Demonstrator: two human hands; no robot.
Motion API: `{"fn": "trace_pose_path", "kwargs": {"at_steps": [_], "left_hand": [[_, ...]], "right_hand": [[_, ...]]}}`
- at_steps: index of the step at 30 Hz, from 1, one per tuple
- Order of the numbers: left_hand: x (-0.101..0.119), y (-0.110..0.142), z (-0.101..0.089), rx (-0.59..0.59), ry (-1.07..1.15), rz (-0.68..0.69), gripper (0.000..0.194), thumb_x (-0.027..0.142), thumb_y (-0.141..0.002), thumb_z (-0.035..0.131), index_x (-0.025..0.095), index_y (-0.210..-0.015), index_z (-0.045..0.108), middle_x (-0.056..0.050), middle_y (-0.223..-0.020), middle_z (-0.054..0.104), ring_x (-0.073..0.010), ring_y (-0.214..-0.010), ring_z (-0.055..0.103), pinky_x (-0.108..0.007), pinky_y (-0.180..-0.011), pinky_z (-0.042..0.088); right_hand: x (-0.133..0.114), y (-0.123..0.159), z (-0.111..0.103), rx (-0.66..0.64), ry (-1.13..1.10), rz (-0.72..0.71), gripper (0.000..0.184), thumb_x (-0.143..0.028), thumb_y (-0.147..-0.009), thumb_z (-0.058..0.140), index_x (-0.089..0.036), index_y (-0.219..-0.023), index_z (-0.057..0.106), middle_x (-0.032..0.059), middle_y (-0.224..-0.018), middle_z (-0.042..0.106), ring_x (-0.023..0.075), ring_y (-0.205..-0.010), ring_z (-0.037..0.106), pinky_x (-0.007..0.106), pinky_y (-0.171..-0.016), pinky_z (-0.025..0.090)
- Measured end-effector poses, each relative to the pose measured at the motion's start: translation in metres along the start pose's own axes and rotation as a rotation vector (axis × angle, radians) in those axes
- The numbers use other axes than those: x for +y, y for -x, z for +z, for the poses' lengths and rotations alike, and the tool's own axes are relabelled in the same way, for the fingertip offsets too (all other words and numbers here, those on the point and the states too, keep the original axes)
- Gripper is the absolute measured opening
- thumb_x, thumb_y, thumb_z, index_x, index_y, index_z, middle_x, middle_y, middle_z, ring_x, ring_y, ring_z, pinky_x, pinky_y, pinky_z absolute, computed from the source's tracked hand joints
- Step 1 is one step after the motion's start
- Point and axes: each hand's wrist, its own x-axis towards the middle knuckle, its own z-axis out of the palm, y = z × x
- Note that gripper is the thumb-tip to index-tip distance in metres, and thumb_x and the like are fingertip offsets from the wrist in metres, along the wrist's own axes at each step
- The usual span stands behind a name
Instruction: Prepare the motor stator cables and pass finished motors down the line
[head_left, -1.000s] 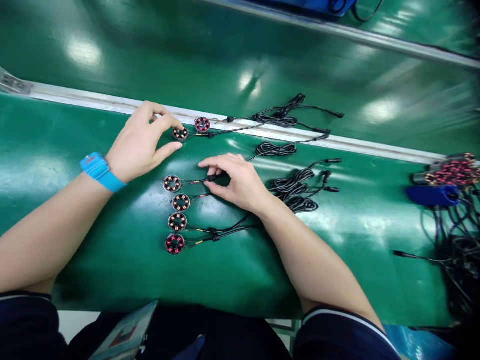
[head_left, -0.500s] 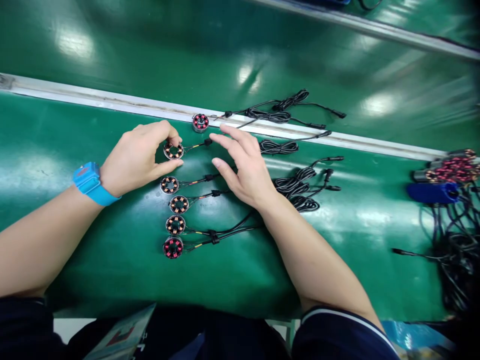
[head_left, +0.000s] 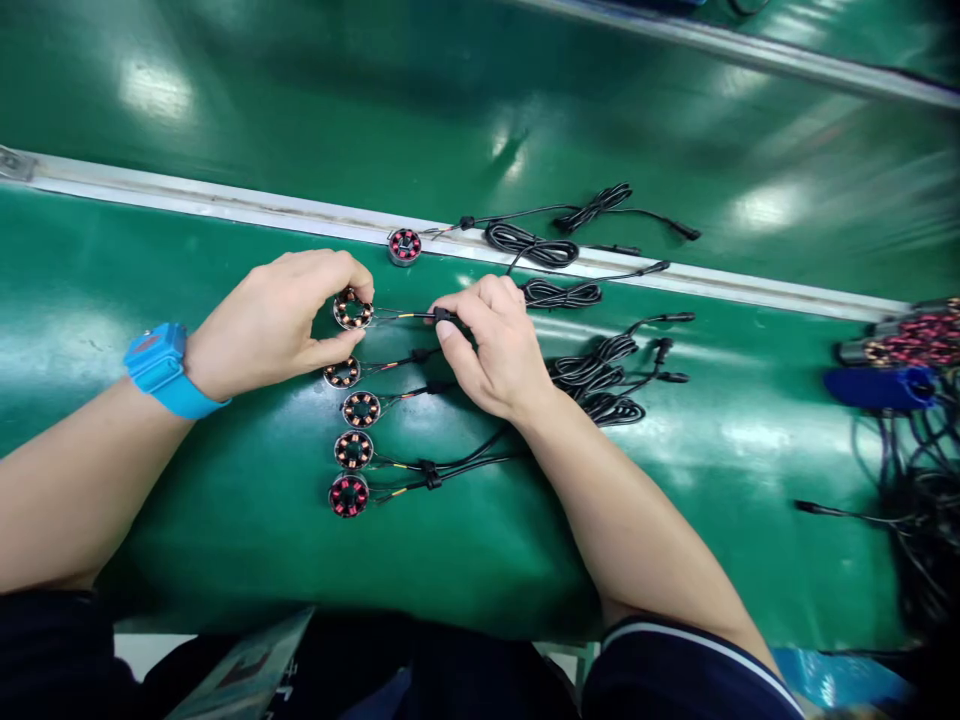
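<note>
My left hand (head_left: 281, 325) has its thumb and fingertips curled round the rim of a copper-wound stator (head_left: 352, 310), parted only by the width of that ring. The stator sits at the upper end of the near column, over the green work surface (head_left: 465, 560); I cannot tell whether it touches that surface.

My right hand (head_left: 491, 345) is closed in a pinch, thumb and index finger on the black cable collar (head_left: 442, 315) behind this stator's thin leads. Its other fingers are bent in, and I cannot tell whether they touch the cable.

Just below my left thumb lies a second copper-wound stator (head_left: 343, 373), then a third (head_left: 361, 409), a fourth (head_left: 353, 450) and a red-wound stator (head_left: 349, 495) at the lower end. Another red-wound ring (head_left: 405, 246) sits apart, beside the pale metal strip (head_left: 225, 200). Coiled black cables (head_left: 589, 375) lie beyond my right hand, and a blue wristband (head_left: 172, 370) is round my left wrist.
</note>
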Motion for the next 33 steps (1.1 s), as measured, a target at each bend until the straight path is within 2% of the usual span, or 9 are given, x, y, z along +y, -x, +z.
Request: {"fn": "trace_pose_path", "kwargs": {"at_steps": [3, 6, 9, 13, 17, 21, 26, 29, 33], "left_hand": [[0.001, -0.002, 0.000, -0.030, 0.033, 0.045, 0.015, 0.028, -0.090, 0.058, 0.022, -0.104, 0.059, -0.004, -0.106, 0.069, -0.0224, -0.098, 0.066, -0.036, -0.084, 0.052], [0.004, -0.002, 0.001, 0.015, 0.039, 0.026, 0.020, 0.026, -0.088, 0.062, 0.021, -0.107, 0.057, -0.004, -0.106, 0.068, -0.0208, -0.094, 0.066, -0.034, -0.082, 0.052], [0.009, 0.001, 0.000, 0.042, -0.141, 0.046, 0.020, 0.022, -0.091, 0.059, 0.020, -0.110, 0.053, -0.006, -0.105, 0.067, -0.0218, -0.094, 0.063, -0.036, -0.083, 0.051], [0.015, 0.003, -0.002, -0.053, -0.383, 0.070, 0.015, 0.019, -0.098, 0.045, 0.019, -0.111, 0.052, -0.009, -0.102, 0.066, -0.0256, -0.095, 0.061, -0.042, -0.080, 0.048], [0.013, 0.000, -0.005, -0.033, -0.153, 0.017, 0.014, 0.021, -0.094, 0.052, 0.022, -0.108, 0.051, -0.005, -0.104, 0.064, -0.0215, -0.096, 0.061, -0.038, -0.085, 0.050], [0.008, -0.003, -0.007, -0.011, 0.074, 0.009, 0.017, 0.023, -0.086, 0.062, 0.024, -0.100, 0.053, -0.002, -0.099, 0.061, -0.0193, -0.090, 0.060, -0.035, -0.080, 0.052], [0.010, -0.002, -0.010, -0.031, 0.301, -0.033, 0.034, 0.018, -0.081, 0.068, 0.021, -0.110, 0.051, -0.002, -0.106, 0.061, -0.0159, -0.093, 0.060, -0.030, -0.082, 0.054], [0.012, -0.001, -0.011, -0.009, 0.424, -0.030, 0.042, 0.016, -0.078, 0.071, 0.021, -0.113, 0.048, -0.002, -0.107, 0.060, -0.0148, -0.094, 0.061, -0.030, -0.082, 0.053], [0.016, 0.001, -0.013, 0.021, 0.418, -0.008, 0.043, 0.014, -0.078, 0.071, 0.023, -0.113, 0.047, -0.001, -0.107, 0.059, -0.0149, -0.093, 0.062, -0.030, -0.081, 0.052]], "right_hand": [[-0.003, -0.001, -0.004, -0.033, -0.063, 0.022, 0.028, -0.034, -0.102, 0.038, -0.020, -0.090, 0.060, 0.0062, -0.084, 0.053, 0.0238, -0.084, 0.048, 0.041, -0.081, 0.037], [-0.004, -0.001, -0.006, -0.019, -0.128, 0.035, 0.028, -0.033, -0.102, 0.037, -0.020, -0.087, 0.057, 0.0054, -0.080, 0.052, 0.0232, -0.081, 0.048, 0.041, -0.080, 0.037], [-0.005, -0.001, -0.007, -0.020, -0.110, 0.011, 0.026, -0.035, -0.102, 0.038, -0.021, -0.090, 0.057, 0.0051, -0.081, 0.052, 0.0233, -0.081, 0.047, 0.040, -0.078, 0.035], [-0.006, 0.000, -0.006, -0.030, -0.054, -0.038, 0.029, -0.037, -0.102, 0.037, -0.021, -0.092, 0.059, 0.0048, -0.081, 0.051, 0.0234, -0.080, 0.045, 0.039, -0.076, 0.033], [-0.005, -0.001, -0.006, -0.003, -0.086, -0.013, 0.033, -0.040, -0.103, 0.035, -0.021, -0.087, 0.057, 0.0042, -0.077, 0.050, 0.0230, -0.078, 0.045, 0.039, -0.075, 0.033], [-0.004, -0.001, -0.008, 0.009, -0.163, 0.005, 0.033, -0.040, -0.103, 0.037, -0.021, -0.086, 0.058, 0.0042, -0.076, 0.053, 0.0222, -0.077, 0.046, 0.040, -0.077, 0.035], [-0.006, -0.002, -0.011, 0.021, -0.199, -0.003, 0.036, -0.043, -0.104, 0.040, -0.021, -0.095, 0.067, 0.0043, -0.080, 0.062, 0.0205, -0.075, 0.049, 0.039, -0.077, 0.036], [-0.009, -0.003, -0.013, 0.002, -0.208, -0.002, 0.025, -0.039, -0.103, 0.051, -0.023, -0.102, 0.071, 0.0016, -0.083, 0.069, 0.0178, -0.072, 0.054, 0.038, -0.079, 0.039], [-0.016, -0.003, -0.014, -0.028, -0.330, -0.041, 0.017, -0.026, -0.102, 0.052, -0.020, -0.103, 0.068, 0.0074, -0.100, 0.070, 0.0207, -0.096, 0.063, 0.037, -0.086, 0.047]]}}
